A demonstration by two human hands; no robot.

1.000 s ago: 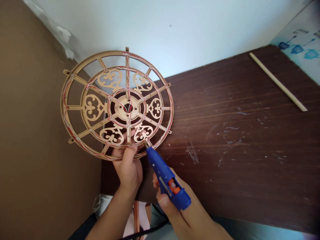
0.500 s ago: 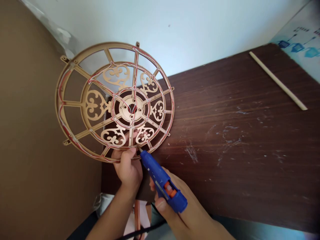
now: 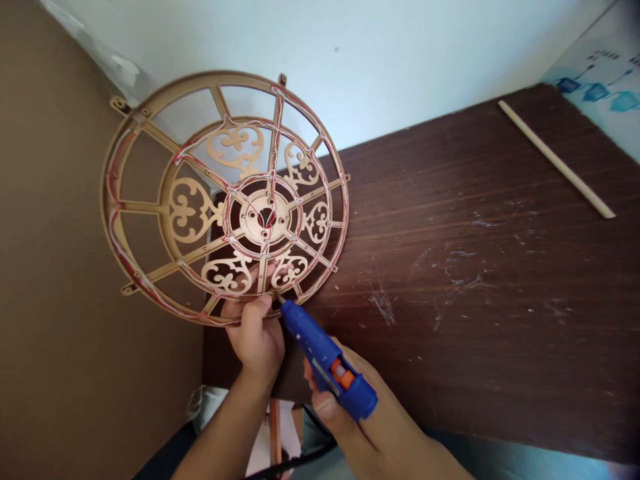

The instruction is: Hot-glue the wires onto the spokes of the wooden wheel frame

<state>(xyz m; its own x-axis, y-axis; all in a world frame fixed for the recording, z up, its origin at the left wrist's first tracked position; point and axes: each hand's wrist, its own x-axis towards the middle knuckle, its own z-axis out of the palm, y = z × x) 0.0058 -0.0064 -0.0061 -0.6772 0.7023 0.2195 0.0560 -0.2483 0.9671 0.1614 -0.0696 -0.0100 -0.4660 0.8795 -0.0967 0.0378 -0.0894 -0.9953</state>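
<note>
Gripping the wooden wheel (image 3: 250, 217) at its lower rim, hot glue gun (image 3: 325, 360) right up beside it!

Left hand (image 3: 255, 340) clamps that rim, thumb in front, fingers (image 3: 267, 269) showing behind the scrollwork. Right hand (image 3: 350, 407) wraps closed around the blue gun, its nozzle (image 3: 283, 302) right at the rim, though I can't tell if it's touching. Red and white lines run along the wheel's rings and spokes! The wheel is held up tilted, off the left edge of the dark wood table (image 3: 450, 267), in front of a brown board (image 3: 75, 267). Over by the table's far right corner lies a pale wooden dowel (image 3: 555, 160), with a white wall (image 3: 300, 40) past the far edge and a black cord (image 3: 295, 461) below the near edge.
</note>
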